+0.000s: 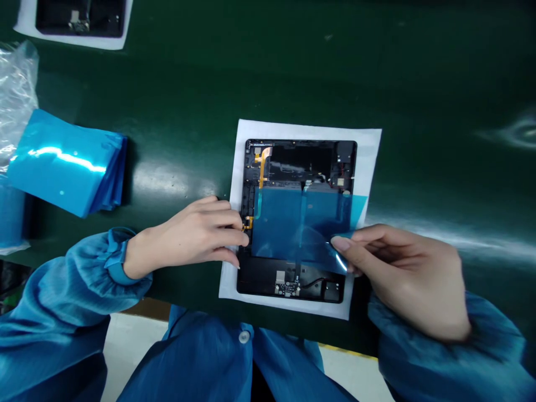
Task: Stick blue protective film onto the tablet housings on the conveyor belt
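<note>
An opened tablet housing (pixel 257 273) with its inner parts showing lies on a white sheet (pixel 310 133). Over its middle is a see-through blue film (pixel 278 223), whose right side reaches past the housing's edge. My right hand (pixel 397 273) pinches the film's lower right corner between thumb and fingers, and the film curls there. At the housing's left edge rests my left hand (pixel 195 231), its fingers bent and apart, with nothing visible in them. An orange flat cable (pixel 262 167) runs down the housing's upper left, and a small circuit board (pixel 287 286) sits near its bottom.
To the left lies a stack of blue film sheets (pixel 62 162), beside a clear plastic bag (pixel 17 95). Another opened housing (pixel 100 19) rests on white paper at the upper left. The green table (pixel 188 72) has its near edge close to my body.
</note>
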`<state>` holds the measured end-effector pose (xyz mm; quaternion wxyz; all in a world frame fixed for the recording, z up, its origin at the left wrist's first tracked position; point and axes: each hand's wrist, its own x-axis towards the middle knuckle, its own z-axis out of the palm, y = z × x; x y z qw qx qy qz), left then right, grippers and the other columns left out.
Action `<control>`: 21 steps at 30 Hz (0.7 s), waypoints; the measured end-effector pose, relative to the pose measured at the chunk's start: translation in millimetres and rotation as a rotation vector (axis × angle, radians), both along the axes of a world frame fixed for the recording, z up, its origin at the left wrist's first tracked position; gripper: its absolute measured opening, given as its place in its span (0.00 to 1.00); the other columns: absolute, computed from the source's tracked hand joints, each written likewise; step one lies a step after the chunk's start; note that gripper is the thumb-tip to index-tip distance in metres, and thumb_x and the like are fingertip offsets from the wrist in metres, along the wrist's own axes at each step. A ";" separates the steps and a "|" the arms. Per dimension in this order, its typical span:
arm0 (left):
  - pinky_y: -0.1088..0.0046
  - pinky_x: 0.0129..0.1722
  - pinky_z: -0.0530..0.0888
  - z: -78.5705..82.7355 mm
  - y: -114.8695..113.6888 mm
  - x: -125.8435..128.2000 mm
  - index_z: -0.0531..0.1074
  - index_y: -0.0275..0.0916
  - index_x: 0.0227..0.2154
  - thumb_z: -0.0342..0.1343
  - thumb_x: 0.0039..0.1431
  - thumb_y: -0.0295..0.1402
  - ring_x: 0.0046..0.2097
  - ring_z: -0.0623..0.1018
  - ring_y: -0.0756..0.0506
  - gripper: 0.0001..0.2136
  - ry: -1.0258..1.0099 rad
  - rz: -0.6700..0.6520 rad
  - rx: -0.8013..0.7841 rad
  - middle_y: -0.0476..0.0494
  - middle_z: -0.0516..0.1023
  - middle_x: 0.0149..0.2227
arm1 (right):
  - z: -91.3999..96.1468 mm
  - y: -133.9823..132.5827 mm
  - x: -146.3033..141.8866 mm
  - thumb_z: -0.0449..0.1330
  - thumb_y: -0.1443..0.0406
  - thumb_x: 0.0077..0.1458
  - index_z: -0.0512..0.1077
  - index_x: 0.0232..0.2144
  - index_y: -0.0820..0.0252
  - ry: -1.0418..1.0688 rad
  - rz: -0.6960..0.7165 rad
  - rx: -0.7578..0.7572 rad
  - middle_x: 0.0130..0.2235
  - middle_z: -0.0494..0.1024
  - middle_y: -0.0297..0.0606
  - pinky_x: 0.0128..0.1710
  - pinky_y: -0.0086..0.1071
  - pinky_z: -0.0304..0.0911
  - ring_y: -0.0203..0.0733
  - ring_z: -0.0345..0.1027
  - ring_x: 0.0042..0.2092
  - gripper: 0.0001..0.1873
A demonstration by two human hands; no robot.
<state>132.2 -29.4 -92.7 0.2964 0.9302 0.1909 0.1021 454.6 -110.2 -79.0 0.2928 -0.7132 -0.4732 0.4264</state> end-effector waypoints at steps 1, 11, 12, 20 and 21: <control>0.68 0.40 0.66 -0.2 0.0 -0.1 0.79 0.42 0.44 0.56 0.73 0.49 0.42 0.77 0.46 0.16 -0.011 -0.002 0.006 0.44 0.81 0.41 | 0.3 0.5 0.0 0.75 0.57 0.49 0.81 0.25 0.54 0.002 -0.003 -0.004 0.19 0.77 0.32 0.20 0.23 0.67 0.32 0.68 0.18 0.10; 0.68 0.43 0.65 2.0 -0.9 0.2 0.78 0.39 0.46 0.58 0.72 0.46 0.44 0.75 0.46 0.14 -0.001 -0.008 -0.019 0.44 0.81 0.43 | 2.2 3.9 -1.3 0.75 0.54 0.49 0.82 0.25 0.54 0.007 0.018 0.002 0.18 0.76 0.33 0.18 0.24 0.67 0.34 0.67 0.17 0.12; 0.68 0.43 0.65 2.0 -0.9 0.2 0.78 0.39 0.46 0.59 0.72 0.46 0.44 0.74 0.46 0.14 -0.001 -0.009 -0.020 0.44 0.81 0.43 | 1.9 3.9 -1.0 0.75 0.54 0.49 0.82 0.25 0.54 0.010 0.020 0.006 0.18 0.76 0.32 0.18 0.24 0.67 0.34 0.67 0.17 0.12; 0.68 0.43 0.65 0.8 -1.2 -0.2 0.78 0.40 0.45 0.60 0.71 0.46 0.43 0.74 0.46 0.14 -0.025 -0.008 -0.010 0.45 0.80 0.42 | -0.1 3.2 -0.1 0.75 0.55 0.49 0.82 0.25 0.53 0.028 0.034 0.014 0.18 0.77 0.31 0.19 0.25 0.70 0.35 0.68 0.17 0.10; 0.68 0.42 0.65 1.8 -1.0 0.1 0.78 0.40 0.45 0.60 0.71 0.46 0.43 0.74 0.46 0.14 -0.028 -0.006 -0.008 0.45 0.80 0.42 | -0.1 3.0 -0.1 0.75 0.55 0.49 0.82 0.25 0.53 0.030 0.036 0.012 0.18 0.77 0.32 0.19 0.25 0.70 0.35 0.69 0.17 0.10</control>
